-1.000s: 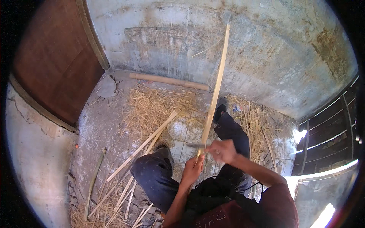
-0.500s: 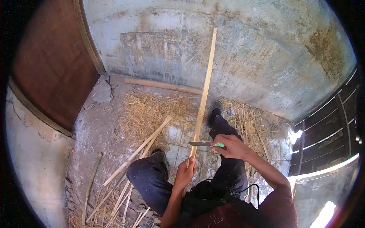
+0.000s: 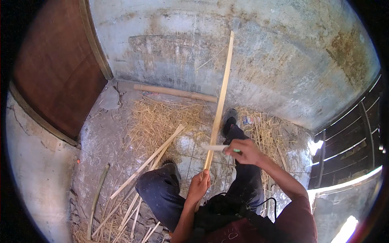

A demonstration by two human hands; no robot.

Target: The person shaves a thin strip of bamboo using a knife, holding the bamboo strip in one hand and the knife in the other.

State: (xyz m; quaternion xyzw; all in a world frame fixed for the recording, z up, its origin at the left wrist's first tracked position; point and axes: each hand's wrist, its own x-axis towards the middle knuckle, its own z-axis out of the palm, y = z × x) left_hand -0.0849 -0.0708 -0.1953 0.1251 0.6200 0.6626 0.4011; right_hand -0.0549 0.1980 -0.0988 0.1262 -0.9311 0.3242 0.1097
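Note:
A long, pale bamboo strip (image 3: 222, 95) slants up and away from me, its far end in front of the wall. My left hand (image 3: 198, 185) is closed around its near part, thumb along the top. In my right hand (image 3: 244, 152) is a knife (image 3: 215, 148) with a green handle, mostly covered by my fingers. The blade, blurred and bright, lies across the strip a little beyond my left hand. Whether the edge touches the strip, I cannot tell.
Straw-like shavings (image 3: 162, 119) lie ahead and to the right. Split bamboo strips (image 3: 148, 161) lie by my left leg, with a greenish stick (image 3: 98, 198) farther left. A bamboo pole (image 3: 176, 92) rests along the stained wall (image 3: 170, 52). A brown door (image 3: 56, 69) stands at the left.
The knife has moved slightly away along the strip, and its blade has turned from dark to bright. The strip's far end has shifted slightly right. My left hand keeps its grip.

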